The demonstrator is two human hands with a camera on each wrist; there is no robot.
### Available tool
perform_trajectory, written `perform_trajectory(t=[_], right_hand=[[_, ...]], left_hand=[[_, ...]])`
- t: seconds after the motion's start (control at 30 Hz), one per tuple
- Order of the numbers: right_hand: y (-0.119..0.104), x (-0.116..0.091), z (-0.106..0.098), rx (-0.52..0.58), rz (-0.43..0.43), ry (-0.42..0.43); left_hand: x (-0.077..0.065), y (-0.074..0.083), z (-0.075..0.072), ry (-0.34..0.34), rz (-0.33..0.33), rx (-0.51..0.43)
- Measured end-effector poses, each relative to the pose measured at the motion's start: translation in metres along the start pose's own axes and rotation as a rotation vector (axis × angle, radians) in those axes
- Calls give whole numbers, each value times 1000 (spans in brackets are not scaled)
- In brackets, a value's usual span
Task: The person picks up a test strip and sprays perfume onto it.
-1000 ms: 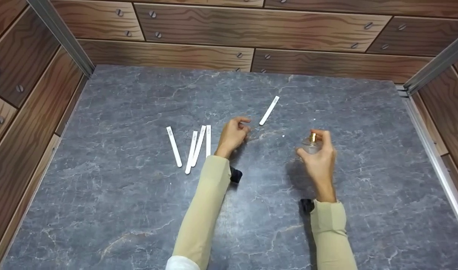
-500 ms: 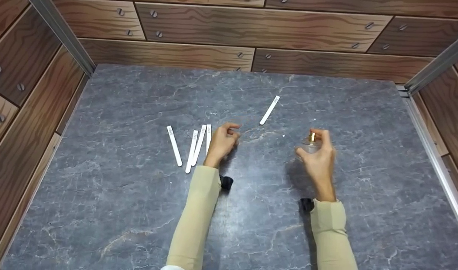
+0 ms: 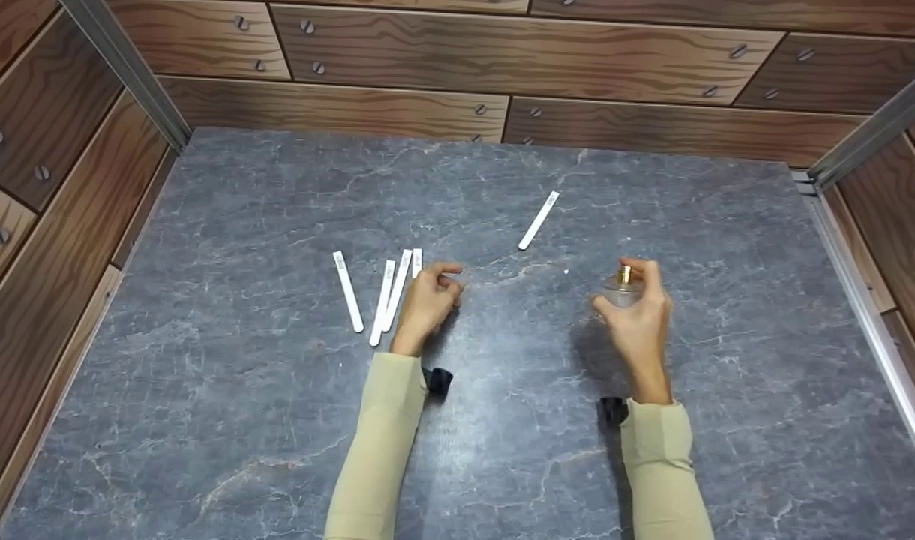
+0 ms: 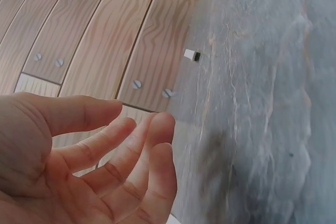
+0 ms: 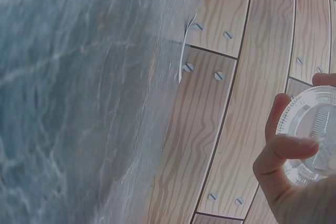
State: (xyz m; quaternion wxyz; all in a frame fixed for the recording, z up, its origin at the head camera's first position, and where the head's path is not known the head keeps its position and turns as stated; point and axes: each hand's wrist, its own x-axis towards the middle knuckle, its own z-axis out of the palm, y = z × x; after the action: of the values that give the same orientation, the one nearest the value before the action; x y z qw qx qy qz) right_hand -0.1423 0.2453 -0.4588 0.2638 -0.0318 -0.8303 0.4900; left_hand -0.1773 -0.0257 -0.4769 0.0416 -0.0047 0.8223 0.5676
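My right hand point(image 3: 641, 322) holds a clear glass perfume bottle point(image 3: 620, 295) with a gold spray top above the table. In the right wrist view the round ridged base of the bottle point(image 5: 296, 116) shows, with the thumb lying across it. My left hand point(image 3: 425, 307) holds nothing; its fingers hang loosely bent. It covers the lower part of one white paper test strip point(image 3: 417, 262). Beside it lie a pair of overlapping strips point(image 3: 382, 304) and, farther left, a separate slanted strip point(image 3: 348, 292). Another test strip point(image 3: 538, 220) lies alone beyond the hands.
The grey marbled tabletop point(image 3: 240, 420) is bounded by wood-patterned panels point(image 3: 525, 56) at the back and sides. Metal rails point(image 3: 870, 300) run along the right side. A tiny white speck point(image 3: 566, 271) lies between the hands.
My left hand has drawn back to the left and nearer the body, away from the lone strip, and now overlaps the rightmost grouped strip. The right hand stays in place with the bottle.
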Motion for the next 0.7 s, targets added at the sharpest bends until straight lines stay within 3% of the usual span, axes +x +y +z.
perform_trajectory(t=[0.27, 0.5, 0.7], right_hand=[[1, -1, -1, -10, 2, -2], [2, -1, 0, -5, 5, -9], [1, -1, 0, -19, 4, -10]], left_hand=[[-11, -6, -12, 28, -14, 26], [-19, -11, -26, 93, -32, 76], [-22, -16, -33, 94, -46, 39]])
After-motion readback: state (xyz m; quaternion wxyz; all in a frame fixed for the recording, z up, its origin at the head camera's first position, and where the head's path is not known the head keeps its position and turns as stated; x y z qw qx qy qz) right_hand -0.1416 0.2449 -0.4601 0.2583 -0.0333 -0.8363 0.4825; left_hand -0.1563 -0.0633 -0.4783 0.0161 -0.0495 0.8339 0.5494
